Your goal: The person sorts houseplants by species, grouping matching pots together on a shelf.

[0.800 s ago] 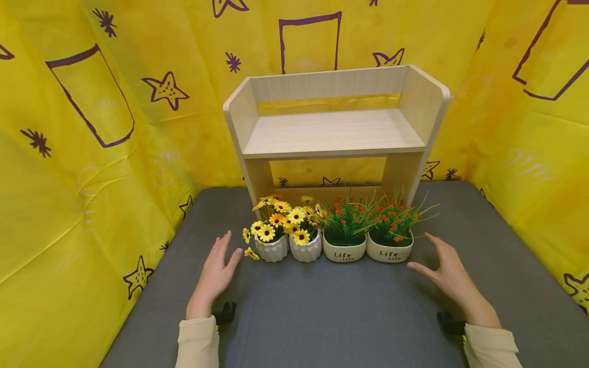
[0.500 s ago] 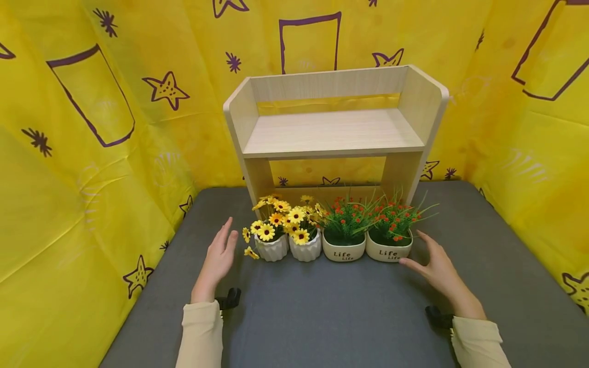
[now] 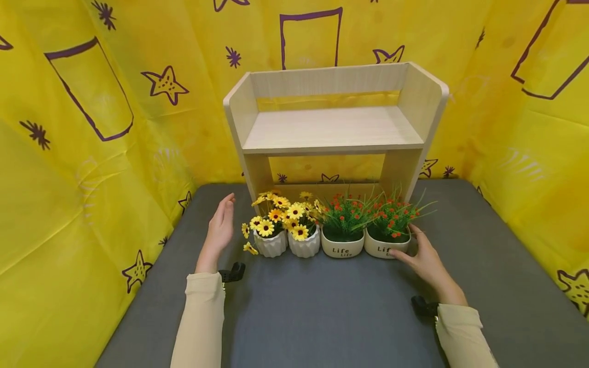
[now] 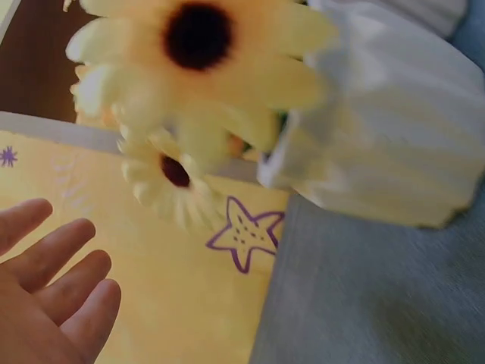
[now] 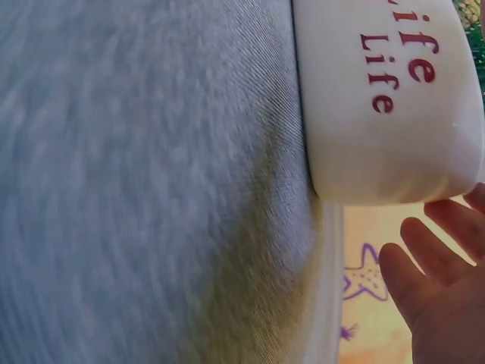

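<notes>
Four potted plants stand side by side in a row: two ribbed white pots [image 3: 271, 246] with yellow daisies [image 3: 296, 210] on the left, two smooth cream pots lettered "Life" with red-flowered grass on the right. My right hand [image 3: 425, 259] is at the rightmost cream pot [image 3: 374, 247], thumb across its front and fingers along its right side. In the right wrist view a fingertip meets the side of that pot [image 5: 386, 152]; the thumb is hidden. Left of the daisies, my left hand [image 3: 219, 230] is held with straight fingers, apart from the nearest white pot [image 4: 394, 121].
A pale wooden two-tier shelf [image 3: 333, 128] stands directly behind the plants. Dark grey cloth covers the table [image 3: 322, 306]. A yellow curtain [image 3: 106, 179] with purple drawings encloses the back and both sides.
My right hand has moved left and forward, up to the rightmost cream pot. The left hand has moved forward beside the daisies. The pots have stayed in place.
</notes>
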The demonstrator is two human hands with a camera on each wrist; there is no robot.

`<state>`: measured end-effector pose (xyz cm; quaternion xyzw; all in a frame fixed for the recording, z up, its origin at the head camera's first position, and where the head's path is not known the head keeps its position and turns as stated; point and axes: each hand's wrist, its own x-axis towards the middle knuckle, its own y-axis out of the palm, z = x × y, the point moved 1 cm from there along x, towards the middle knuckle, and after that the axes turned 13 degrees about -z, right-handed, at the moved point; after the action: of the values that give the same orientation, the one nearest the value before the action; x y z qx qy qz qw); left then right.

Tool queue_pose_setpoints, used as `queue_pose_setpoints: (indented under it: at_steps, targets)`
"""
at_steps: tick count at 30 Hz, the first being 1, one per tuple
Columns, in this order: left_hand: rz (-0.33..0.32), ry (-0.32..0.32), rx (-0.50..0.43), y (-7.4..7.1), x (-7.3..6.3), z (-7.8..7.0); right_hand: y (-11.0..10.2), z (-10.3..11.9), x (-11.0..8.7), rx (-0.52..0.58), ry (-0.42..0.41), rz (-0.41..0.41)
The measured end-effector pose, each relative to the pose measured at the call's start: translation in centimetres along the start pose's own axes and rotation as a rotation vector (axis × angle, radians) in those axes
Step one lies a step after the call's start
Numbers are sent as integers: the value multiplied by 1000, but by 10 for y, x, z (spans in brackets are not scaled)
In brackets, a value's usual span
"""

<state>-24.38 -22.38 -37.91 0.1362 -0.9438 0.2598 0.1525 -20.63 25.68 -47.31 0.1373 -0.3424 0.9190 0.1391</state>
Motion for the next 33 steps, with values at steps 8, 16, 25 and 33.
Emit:
queue_pose_setpoints:
  at_steps: [8, 16, 25, 33]
  targets:
    - [18, -48, -52, 7, 29, -18, 9, 2, 8, 49, 65, -2]
    - [38, -57, -108, 14, 54, -30, 13, 3, 11, 79, 101, 13]
    - [68, -117, -99, 22, 78, -45, 14, 2, 12, 78, 130, 38]
    - [65, -143, -144, 26, 92, -53, 17, -3, 12, 92, 144, 48]
